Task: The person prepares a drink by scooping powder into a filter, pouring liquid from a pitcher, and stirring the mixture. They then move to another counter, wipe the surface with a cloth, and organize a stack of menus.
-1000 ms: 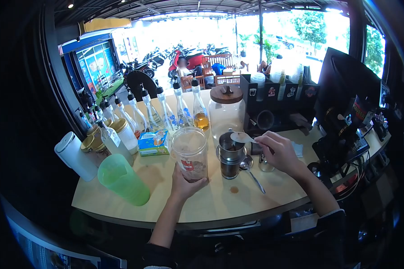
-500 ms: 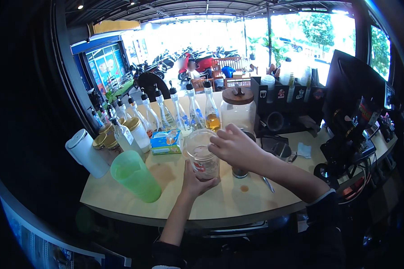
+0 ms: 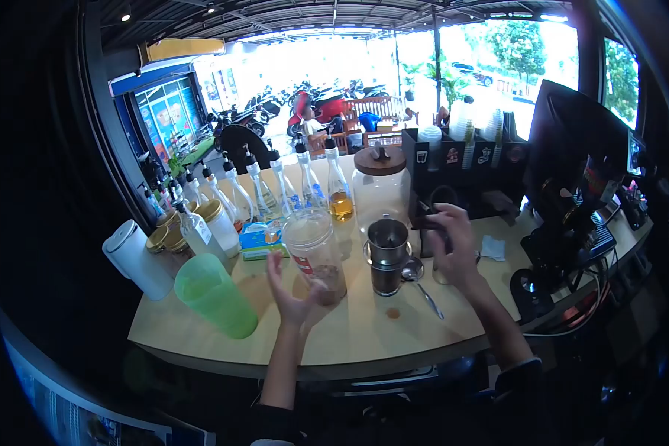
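Observation:
My left hand [image 3: 293, 293] is open, fingers spread, at the lower left side of a clear plastic jar [image 3: 314, 249] standing on the counter. The jar has a red label and some brown contents at its base. Right of it stands a metal drip coffee filter [image 3: 388, 249], open at the top. A metal spoon [image 3: 426, 293] lies beside the filter, bowl toward it. Farther right, my right hand [image 3: 456, 241] is raised with fingers bent at a dark object, which I cannot make out. A clear glass [image 3: 442, 272] is partly hidden behind this hand.
A green plastic pitcher [image 3: 215, 297] stands at the left on the counter [image 3: 342, 338]. Pump-top bottles [image 3: 279, 186] line the back, with a wooden-lidded glass jar [image 3: 381, 189]. A black organizer [image 3: 461, 175] holds cups. A coffee machine [image 3: 569, 230] occupies the right.
My left hand has let go of the jar, which now stands on the counter. My right hand has moved from the jar's rim to the right, uncovering the drip filter and spoon.

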Available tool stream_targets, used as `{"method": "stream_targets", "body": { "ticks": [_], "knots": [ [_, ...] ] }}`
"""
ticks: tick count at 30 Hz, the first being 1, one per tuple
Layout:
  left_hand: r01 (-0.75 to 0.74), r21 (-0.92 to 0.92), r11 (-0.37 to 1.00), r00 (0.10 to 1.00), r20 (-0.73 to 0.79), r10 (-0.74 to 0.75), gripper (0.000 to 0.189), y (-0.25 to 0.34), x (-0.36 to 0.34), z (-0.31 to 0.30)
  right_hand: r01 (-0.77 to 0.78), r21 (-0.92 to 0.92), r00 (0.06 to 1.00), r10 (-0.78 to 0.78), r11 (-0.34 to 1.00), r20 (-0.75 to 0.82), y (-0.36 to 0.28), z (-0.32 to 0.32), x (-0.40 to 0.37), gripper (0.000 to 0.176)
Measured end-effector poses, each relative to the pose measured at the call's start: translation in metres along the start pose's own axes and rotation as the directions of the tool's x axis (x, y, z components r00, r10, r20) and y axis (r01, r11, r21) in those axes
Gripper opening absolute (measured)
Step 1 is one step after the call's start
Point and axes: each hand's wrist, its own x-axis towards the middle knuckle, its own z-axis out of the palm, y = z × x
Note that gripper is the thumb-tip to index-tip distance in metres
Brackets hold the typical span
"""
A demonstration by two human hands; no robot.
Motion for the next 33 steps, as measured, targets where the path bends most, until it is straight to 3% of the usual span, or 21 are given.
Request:
{"method": "stream_targets", "body": {
  "ticks": [2, 3, 5, 6, 8, 9, 11, 13, 17, 19, 20, 21, 24, 25, 27, 33],
  "knots": [
    [-0.143, 0.006, 0.990, 0.961, -0.239, 0.140, 0.084, 0.009, 0.004, -0.002, -0.066, -0.096, 0.994, 0.057, 0.993, -0.093, 0.030, -0.021, -0.017, 0.024],
    [-0.145, 0.000, 0.989, 0.961, -0.237, 0.141, 0.084, 0.012, 0.004, 0.001, -0.067, -0.102, 0.994, 0.057, 0.993, -0.096, 0.045, -0.029, -0.029, 0.024],
    [-0.185, -0.021, 0.983, 0.936, -0.309, 0.169, 0.058, 0.018, 0.001, 0.007, -0.356, 0.017, 0.929, 0.356, 0.934, -0.104, 0.074, -0.038, -0.056, 0.020],
    [-0.185, -0.025, 0.982, 0.937, -0.306, 0.168, 0.058, 0.032, 0.004, 0.011, -0.359, 0.013, 0.928, 0.358, 0.933, -0.107, 0.094, -0.038, -0.073, 0.020],
    [-0.386, 0.036, 0.922, 0.918, -0.081, 0.387, 0.037, 0.066, 0.008, 0.026, -0.506, 0.041, 0.860, 0.507, 0.862, -0.052, 0.122, -0.034, -0.101, 0.019],
    [-0.375, -0.001, 0.927, 0.927, -0.025, 0.375, 0.035, 0.078, 0.008, 0.036, -0.504, 0.041, 0.861, 0.506, 0.862, -0.056, 0.120, -0.033, -0.106, 0.019],
    [-0.368, -0.035, 0.929, 0.929, 0.028, 0.369, 0.032, 0.091, 0.010, 0.056, -0.622, 0.320, 0.765, 0.642, 0.715, 0.051, 0.112, -0.024, -0.111, 0.021],
    [-0.425, -0.043, 0.904, 0.894, 0.137, 0.427, 0.037, 0.095, 0.019, 0.072, -0.612, 0.432, 0.746, 0.665, 0.663, 0.037, 0.119, -0.016, -0.119, 0.017],
    [-0.363, -0.067, 0.930, 0.919, 0.143, 0.369, 0.053, 0.097, 0.032, 0.093, -0.603, 0.466, 0.756, 0.650, 0.648, 0.076, 0.135, -0.016, -0.131, 0.016],
    [-0.274, -0.019, 0.961, 0.952, 0.137, 0.274, 0.072, 0.091, 0.037, 0.102, -0.590, 0.471, 0.766, 0.639, 0.656, 0.070, 0.136, -0.018, -0.133, 0.016],
    [-0.228, 0.005, 0.974, 0.954, 0.203, 0.223, 0.089, 0.086, 0.039, 0.103, -0.582, 0.498, 0.764, 0.641, 0.642, 0.067, 0.135, -0.018, -0.134, 0.015],
    [-0.229, -0.003, 0.973, 0.954, 0.198, 0.225, 0.089, 0.082, 0.039, 0.107, -0.575, 0.525, 0.763, 0.643, 0.628, 0.066, 0.132, -0.018, -0.133, 0.015],
    [-0.049, -0.209, 0.977, 0.960, 0.261, 0.104, 0.107, 0.071, 0.035, 0.118, -0.600, 0.489, 0.747, 0.662, 0.633, 0.060, 0.116, -0.022, -0.128, 0.015],
    [-0.054, -0.211, 0.976, 0.960, 0.256, 0.109, 0.107, 0.069, 0.032, 0.119, -0.616, 0.455, 0.740, 0.670, 0.643, 0.054, 0.115, -0.024, -0.126, 0.015],
    [0.094, -0.171, 0.981, 0.932, 0.361, -0.026, 0.110, 0.065, 0.027, 0.118, -0.626, 0.417, 0.737, 0.674, 0.659, 0.042, 0.122, -0.023, -0.131, 0.016],
    [0.204, -0.309, 0.929, 0.924, 0.375, -0.078, 0.105, 0.055, 0.024, 0.120, -0.612, 0.437, 0.762, 0.639, 0.659, 0.104, 0.136, -0.023, -0.136, 0.019]
  ]
}}
